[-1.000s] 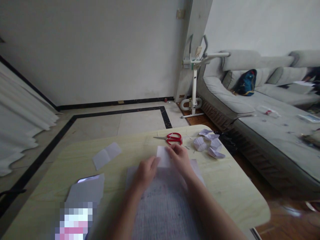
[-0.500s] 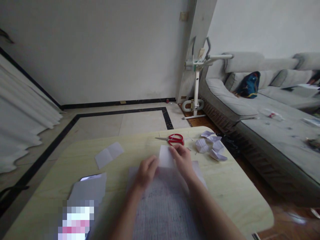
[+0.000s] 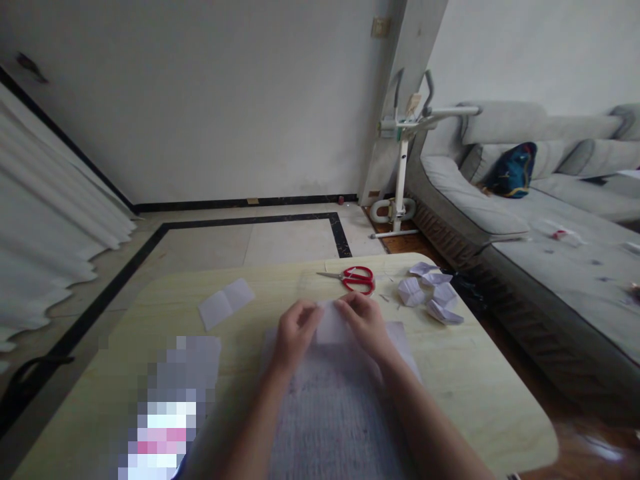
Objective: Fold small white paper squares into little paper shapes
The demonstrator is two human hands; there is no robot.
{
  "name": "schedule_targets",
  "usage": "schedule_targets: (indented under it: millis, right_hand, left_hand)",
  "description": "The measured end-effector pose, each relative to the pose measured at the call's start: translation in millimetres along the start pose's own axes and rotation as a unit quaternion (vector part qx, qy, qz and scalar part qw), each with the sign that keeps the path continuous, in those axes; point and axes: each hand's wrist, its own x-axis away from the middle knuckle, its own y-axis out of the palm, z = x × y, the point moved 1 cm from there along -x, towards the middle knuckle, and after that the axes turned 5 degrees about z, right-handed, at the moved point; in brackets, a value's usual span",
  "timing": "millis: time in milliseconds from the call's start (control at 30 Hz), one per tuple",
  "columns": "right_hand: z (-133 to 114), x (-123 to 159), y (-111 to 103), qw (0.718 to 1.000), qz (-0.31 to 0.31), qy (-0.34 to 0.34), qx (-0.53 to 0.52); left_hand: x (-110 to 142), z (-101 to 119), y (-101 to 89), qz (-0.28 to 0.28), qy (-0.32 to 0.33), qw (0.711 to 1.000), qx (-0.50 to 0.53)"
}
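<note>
Between my hands is a small white piece of paper [image 3: 332, 325], above the far part of a large printed sheet [image 3: 340, 413]. My left hand [image 3: 298, 328] pinches its upper left corner with thumb and finger. At the upper right, my right hand [image 3: 364, 321] grips the same paper, fingers bent round its edge. Just beyond the hands lie red-handled scissors [image 3: 356, 279], blades pointing left. Several folded white paper pieces [image 3: 431, 292] sit together to the right. A creased paper square [image 3: 227, 304] lies flat to the left.
The pale wooden table [image 3: 480, 387] has rounded corners. At its left front is a blurred-out, bright-screened object [image 3: 163, 427]. Beyond the table stand a white exercise machine [image 3: 401, 160] and a grey sofa [image 3: 480, 200]. A white curtain [image 3: 60, 207] hangs at left.
My left hand has moved up from the paper's left side to its upper corner. The paper's top edge now sits lower between both hands. The view has shifted slightly left.
</note>
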Motion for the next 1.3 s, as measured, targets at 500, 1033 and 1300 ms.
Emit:
schedule_targets:
  millis: [500,1033,1300]
  right_hand:
    - [5.0,2.8,2.6,0.995,-0.089,0.043,-0.017]
    - [9.0,-1.1,2.2,0.986,-0.020,0.141,-0.091]
    - [19.3,-7.0,-0.4,0.981,-0.007,0.152,-0.116]
  left_hand:
    - [6.3,-4.4,-2.7,0.041,-0.007,0.998,-0.042]
    - [2.0,-5.9,2.0,-0.051,0.016,0.998,-0.035]
    - [-0.7,-11.0,0.9,-0.069,0.012,0.997,-0.039]
